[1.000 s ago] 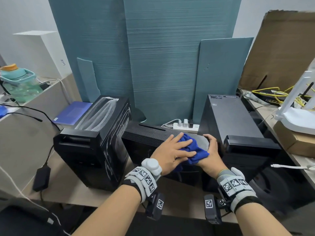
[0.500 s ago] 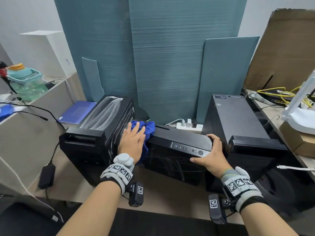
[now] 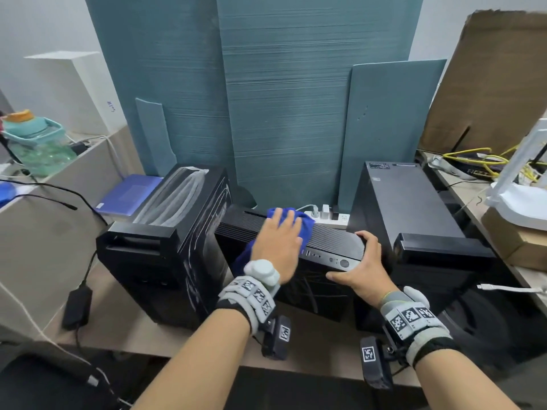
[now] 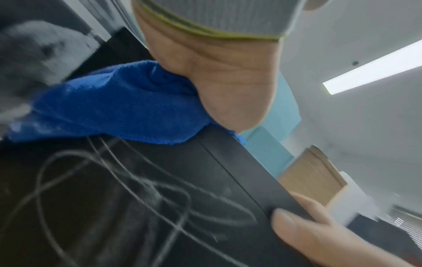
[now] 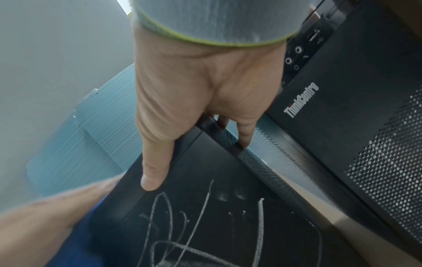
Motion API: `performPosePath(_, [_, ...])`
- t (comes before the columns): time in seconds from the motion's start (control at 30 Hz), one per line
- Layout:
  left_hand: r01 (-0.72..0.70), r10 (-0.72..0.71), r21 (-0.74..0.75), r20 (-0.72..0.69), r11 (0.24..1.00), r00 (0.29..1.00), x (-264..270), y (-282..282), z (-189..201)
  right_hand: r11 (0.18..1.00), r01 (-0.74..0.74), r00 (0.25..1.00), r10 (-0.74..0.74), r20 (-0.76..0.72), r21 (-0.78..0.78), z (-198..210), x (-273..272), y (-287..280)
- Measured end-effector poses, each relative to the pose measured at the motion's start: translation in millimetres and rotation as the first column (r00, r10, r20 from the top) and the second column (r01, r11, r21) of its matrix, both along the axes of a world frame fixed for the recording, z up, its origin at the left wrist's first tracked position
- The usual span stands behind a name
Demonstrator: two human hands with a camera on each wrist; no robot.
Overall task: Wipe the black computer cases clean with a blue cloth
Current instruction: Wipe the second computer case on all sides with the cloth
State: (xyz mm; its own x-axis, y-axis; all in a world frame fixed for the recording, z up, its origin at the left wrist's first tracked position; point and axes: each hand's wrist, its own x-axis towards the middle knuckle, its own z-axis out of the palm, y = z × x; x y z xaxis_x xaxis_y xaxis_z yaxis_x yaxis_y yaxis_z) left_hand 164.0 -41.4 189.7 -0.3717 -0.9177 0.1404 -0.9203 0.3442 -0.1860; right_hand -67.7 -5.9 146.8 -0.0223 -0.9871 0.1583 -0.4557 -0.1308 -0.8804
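Observation:
Three black computer cases stand on the floor: a tall left case [image 3: 165,247], a low middle case [image 3: 334,241] and a right case [image 3: 408,208]. My left hand [image 3: 279,235] presses the blue cloth [image 3: 305,223] flat on the middle case's top, fingers straight. My right hand [image 3: 355,264] grips that case's front right corner, thumb on the front. In the left wrist view the cloth [image 4: 118,104] bunches under my palm above the front panel [image 4: 137,198], which bears white scribbles. The right wrist view shows my right hand [image 5: 200,101] over the case edge [image 5: 217,225].
A white power strip [image 3: 328,216] lies behind the middle case, against teal panels [image 3: 281,113]. A blue notebook [image 3: 130,196] and a power adapter [image 3: 77,306] lie at the left. Cardboard [image 3: 488,84], yellow cables [image 3: 473,155] and a white router [image 3: 527,202] crowd the right.
My left hand swept the cloth from the right end of the middle case's top to its left end, then back toward the middle. The right hand kept its grip.

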Motion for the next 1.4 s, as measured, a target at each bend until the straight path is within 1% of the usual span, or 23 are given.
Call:
performPosePath(0.07, [0.102,-0.103,0.035,0.031,0.994,0.994,-33,7,-5,1.000,0.001,1.000,-0.001,0.002,-0.009,-1,0,-1])
performPosePath(0.13, [0.181,-0.184,0.063,0.040,0.981,0.982,-54,15,-4,1.000,-0.010,1.000,0.011,0.006,-0.020,-2,0,-1])
performPosePath(0.17, [0.214,-0.215,0.065,0.010,0.975,0.977,-56,18,-2,1.000,-0.014,1.000,0.014,0.007,-0.021,-3,-1,0])
performPosePath(0.23, [0.240,-0.235,0.035,-0.101,0.970,0.967,-46,20,2,1.000,-0.011,1.000,0.011,-0.001,-0.022,-4,-2,0])
performPosePath(0.27, [0.214,-0.211,0.009,-0.136,0.977,0.968,-33,17,3,1.000,-0.007,1.000,0.007,-0.011,-0.024,-4,-2,0])
performPosePath(0.33, [0.088,-0.086,0.004,-0.151,0.996,0.985,0,5,-1,1.000,-0.002,1.000,0.001,-0.029,-0.019,-2,-1,-1])
performPosePath(0.4, [-0.057,0.066,0.063,-0.148,0.996,0.987,37,-12,-1,1.000,-0.009,1.000,0.008,-0.025,-0.004,0,-2,0])
performPosePath(0.5, [-0.196,0.222,0.145,-0.195,0.970,0.955,85,-35,3,1.000,-0.018,0.999,0.019,-0.035,0.021,1,-3,0])
performPosePath(0.57, [-0.259,0.287,0.165,-0.175,0.952,0.942,98,-45,3,1.000,-0.017,0.999,0.018,-0.030,0.022,2,-2,0])
performPosePath(0.63, [-0.292,0.308,0.129,-0.123,0.948,0.943,88,-47,1,0.999,-0.018,1.000,0.018,-0.016,0.028,3,-1,1])
performPosePath(0.67, [-0.292,0.302,0.102,-0.103,0.951,0.948,77,-45,0,0.999,-0.021,1.000,0.021,-0.009,0.028,4,0,1])
performPosePath(0.73, [-0.241,0.246,0.059,-0.096,0.969,0.964,49,-39,-2,0.999,-0.025,1.000,0.025,0.009,0.022,2,0,1])
performPosePath(0.87, [-0.110,0.112,0.027,-0.105,0.994,0.988,0,-23,-5,1.000,-0.013,1.000,0.013,0.004,0.019,2,1,1])
performPosePath(0.93, [-0.012,0.015,0.027,-0.114,1.000,0.993,-26,-14,-5,1.000,-0.002,1.000,0.002,-0.006,0.013,1,0,1])
performPosePath(1.03, [0.145,-0.142,0.023,-0.125,0.989,0.982,-58,1,-4,1.000,0.019,1.000,-0.019,0.001,-0.002,-4,1,0])
performPosePath(1.13, [0.252,-0.249,0.009,-0.117,0.968,0.961,-81,14,-5,1.000,0.015,0.999,-0.015,0.044,0.004,-7,2,-1])
performPosePath(1.2, [0.327,-0.327,-0.019,-0.101,0.945,0.940,-82,16,-6,1.000,-0.016,1.000,0.015,0.021,0.004,-6,0,0])
performPosePath(1.27, [0.366,-0.369,-0.044,-0.099,0.930,0.924,-68,11,-4,0.999,-0.031,0.999,0.031,0.012,0.021,-4,-3,0])
performPosePath(1.33, [0.324,-0.328,-0.054,-0.099,0.944,0.939,-45,3,-1,0.999,-0.027,1.000,0.028,-0.012,0.035,-5,-6,0])
performPosePath(1.4, [0.211,-0.214,-0.042,-0.096,0.977,0.972,-19,-6,-2,0.999,-0.031,0.999,0.032,-0.031,0.044,-3,-8,2])
